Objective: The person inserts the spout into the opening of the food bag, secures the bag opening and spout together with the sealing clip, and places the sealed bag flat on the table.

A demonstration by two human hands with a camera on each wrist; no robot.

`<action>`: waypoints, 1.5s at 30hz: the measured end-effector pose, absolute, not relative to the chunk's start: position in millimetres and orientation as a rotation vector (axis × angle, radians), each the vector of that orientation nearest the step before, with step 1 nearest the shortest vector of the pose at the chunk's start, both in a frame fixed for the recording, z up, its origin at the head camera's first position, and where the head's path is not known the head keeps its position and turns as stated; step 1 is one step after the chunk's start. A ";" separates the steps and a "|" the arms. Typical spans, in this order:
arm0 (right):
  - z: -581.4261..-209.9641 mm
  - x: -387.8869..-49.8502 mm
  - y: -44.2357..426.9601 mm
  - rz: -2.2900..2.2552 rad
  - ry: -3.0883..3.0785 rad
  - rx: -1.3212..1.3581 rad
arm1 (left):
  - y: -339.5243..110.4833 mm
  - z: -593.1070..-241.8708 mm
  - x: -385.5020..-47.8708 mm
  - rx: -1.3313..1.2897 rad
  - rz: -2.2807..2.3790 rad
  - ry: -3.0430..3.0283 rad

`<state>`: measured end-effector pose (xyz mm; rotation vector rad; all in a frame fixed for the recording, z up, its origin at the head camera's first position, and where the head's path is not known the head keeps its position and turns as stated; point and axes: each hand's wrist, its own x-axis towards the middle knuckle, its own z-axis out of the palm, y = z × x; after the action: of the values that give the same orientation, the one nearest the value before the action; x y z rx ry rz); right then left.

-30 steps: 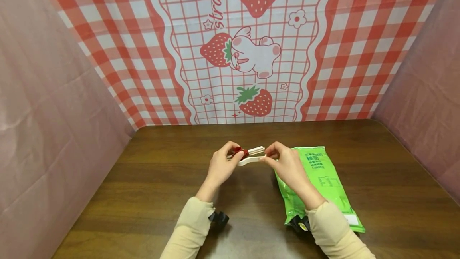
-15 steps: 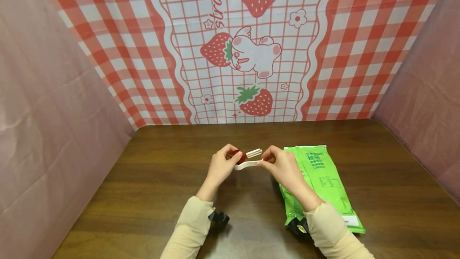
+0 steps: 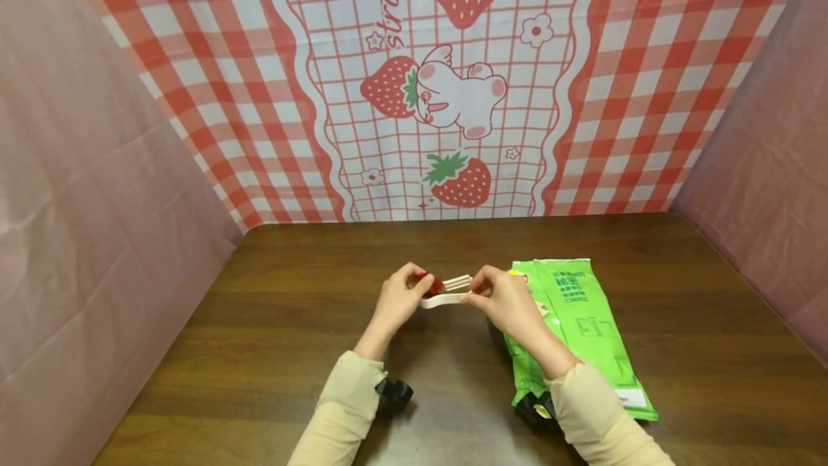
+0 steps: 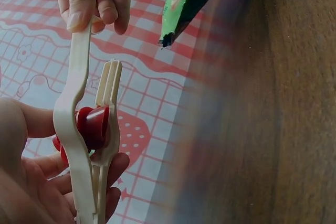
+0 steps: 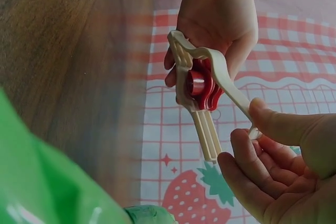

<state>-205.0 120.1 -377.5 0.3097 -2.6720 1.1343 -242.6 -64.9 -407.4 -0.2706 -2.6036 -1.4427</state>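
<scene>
A cream plastic bag clip (image 3: 446, 300) with a red spout piece (image 5: 197, 83) between its two arms is held above the table. My left hand (image 3: 397, 302) grips its hinged end, with the thumb on one side and fingers behind the other. With thumb and fingers, my right hand (image 3: 511, 304) pinches the free end of the curved arm (image 4: 80, 59). The grooved arm (image 5: 206, 129) stands apart from it, so the clip is spread. Right of the clip, a green printed bag (image 3: 578, 315) lies on the table, partly behind my right forearm.
The brown wooden table (image 3: 272, 351) ends at a red-and-white checked strawberry cloth (image 3: 259, 128) hung behind it. Pink cloth walls (image 3: 110, 221) stand at both sides. Black wrist straps (image 3: 394, 393) hang below my sleeves.
Both hands have come slightly nearer to me with the clip. My right hand has shifted a little left, showing more of the bag's top corner. The clip stays spread.
</scene>
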 end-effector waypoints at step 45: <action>-395.9 -207.5 113.2 1.004 -2.927 0.382 | -61.9 -416.8 -241.1 -0.407 -1.390 -2.822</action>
<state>-207.5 113.2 -395.9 0.3824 -2.9269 1.0038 -241.1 -61.9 -416.8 -0.4074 -2.8218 -1.3901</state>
